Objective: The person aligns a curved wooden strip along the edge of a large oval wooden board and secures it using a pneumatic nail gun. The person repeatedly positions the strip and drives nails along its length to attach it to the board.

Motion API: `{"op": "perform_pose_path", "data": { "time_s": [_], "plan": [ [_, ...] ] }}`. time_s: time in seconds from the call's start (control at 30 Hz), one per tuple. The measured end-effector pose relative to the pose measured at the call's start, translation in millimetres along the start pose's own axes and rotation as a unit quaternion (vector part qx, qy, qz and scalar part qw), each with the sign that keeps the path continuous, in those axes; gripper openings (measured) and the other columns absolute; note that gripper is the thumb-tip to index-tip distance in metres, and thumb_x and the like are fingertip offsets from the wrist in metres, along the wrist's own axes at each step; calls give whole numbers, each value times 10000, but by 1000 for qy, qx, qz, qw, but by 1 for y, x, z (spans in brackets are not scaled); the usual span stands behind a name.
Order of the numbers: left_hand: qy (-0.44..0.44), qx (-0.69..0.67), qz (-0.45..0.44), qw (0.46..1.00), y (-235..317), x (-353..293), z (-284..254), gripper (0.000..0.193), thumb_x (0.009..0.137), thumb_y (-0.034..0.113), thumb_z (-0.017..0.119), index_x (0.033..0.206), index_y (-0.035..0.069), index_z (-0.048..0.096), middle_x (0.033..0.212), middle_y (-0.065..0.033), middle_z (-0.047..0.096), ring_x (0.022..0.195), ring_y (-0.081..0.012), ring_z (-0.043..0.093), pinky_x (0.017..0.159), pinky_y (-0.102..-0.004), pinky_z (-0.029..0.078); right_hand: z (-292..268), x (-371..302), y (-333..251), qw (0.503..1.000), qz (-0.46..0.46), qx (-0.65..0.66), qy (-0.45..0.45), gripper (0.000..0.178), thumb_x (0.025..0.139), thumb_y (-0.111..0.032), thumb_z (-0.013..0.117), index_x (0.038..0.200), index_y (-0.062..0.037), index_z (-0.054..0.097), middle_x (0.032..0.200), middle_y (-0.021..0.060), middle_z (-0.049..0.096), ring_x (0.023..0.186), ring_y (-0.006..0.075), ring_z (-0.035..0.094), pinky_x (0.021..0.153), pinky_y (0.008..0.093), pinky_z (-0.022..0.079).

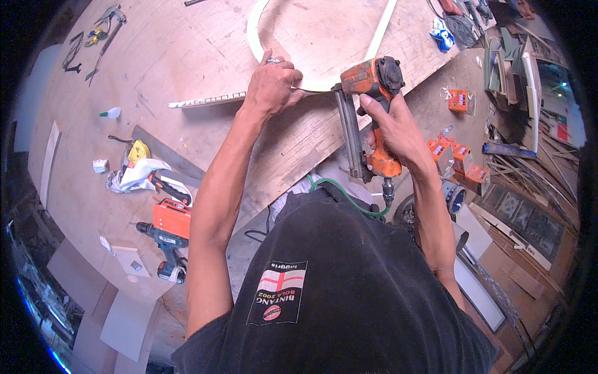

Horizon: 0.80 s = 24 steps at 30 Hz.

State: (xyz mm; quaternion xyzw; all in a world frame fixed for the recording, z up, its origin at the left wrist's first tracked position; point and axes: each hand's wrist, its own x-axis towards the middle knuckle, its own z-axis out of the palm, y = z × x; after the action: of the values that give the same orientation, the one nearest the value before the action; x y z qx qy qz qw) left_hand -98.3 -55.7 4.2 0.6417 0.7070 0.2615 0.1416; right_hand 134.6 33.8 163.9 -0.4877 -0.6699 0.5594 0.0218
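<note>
My right hand (397, 129) is wrapped round the grip of an orange and black air nailer (367, 78). Its nose is by a pale curved strip (319, 85); whether the two touch, I cannot tell. A green air hose (355, 202) joins the bottom of the tool. My left hand (272, 87), with a ring on one finger, has its fingers closed on the same strip, just left of the nailer. From under that hand a notched strip end (208, 100) sticks out leftward. The strip's curve (254, 31) runs away toward the far edge of the wooden worktable (187, 50).
On the left lie a cordless drill (167, 240), an orange box (172, 217), a yellow tape measure (138, 151), a small bottle (111, 113) and a caulking gun (107, 43). Orange boxes (461, 100) and piled wood offcuts (529, 181) stand beyond the table's right edge.
</note>
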Motion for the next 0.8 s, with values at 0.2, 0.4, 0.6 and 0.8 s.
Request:
{"op": "perform_pose_path", "data": {
  "time_s": [0.2,0.4,0.6,0.8],
  "plan": [
    [4,8,1,1000,1,-2,0,229,747,274,917,889,130,809,907,-61,745,1061,-260,707,1259,-553,369,2,4,6,1000,-12,-2,9,670,1048,-337,678,1525,24,376,1279,190,641,570,135,619,508,297,552],
    [7,5,2,1000,-1,-1,3,227,743,267,916,885,128,805,892,-54,737,1057,-256,706,1261,-556,367,1,1,-1,1000,7,-11,5,633,1052,-324,665,1512,18,398,1214,171,653,556,138,609,506,295,549],
    [9,1,4,1000,-2,-1,2,226,739,274,916,871,132,799,887,-45,735,1033,-252,704,1257,-562,373,-4,-8,15,996,3,82,37,601,1056,-303,669,1513,-20,402,1187,143,661,585,116,609,509,268,528],
    [8,-7,8,1000,-1,0,2,214,748,260,906,867,125,791,896,-56,739,1022,-260,711,1261,-569,362,-20,-14,36,990,30,94,97,581,1063,-328,668,1494,-30,415,1124,125,644,626,115,618,506,252,522]
  ]
}}
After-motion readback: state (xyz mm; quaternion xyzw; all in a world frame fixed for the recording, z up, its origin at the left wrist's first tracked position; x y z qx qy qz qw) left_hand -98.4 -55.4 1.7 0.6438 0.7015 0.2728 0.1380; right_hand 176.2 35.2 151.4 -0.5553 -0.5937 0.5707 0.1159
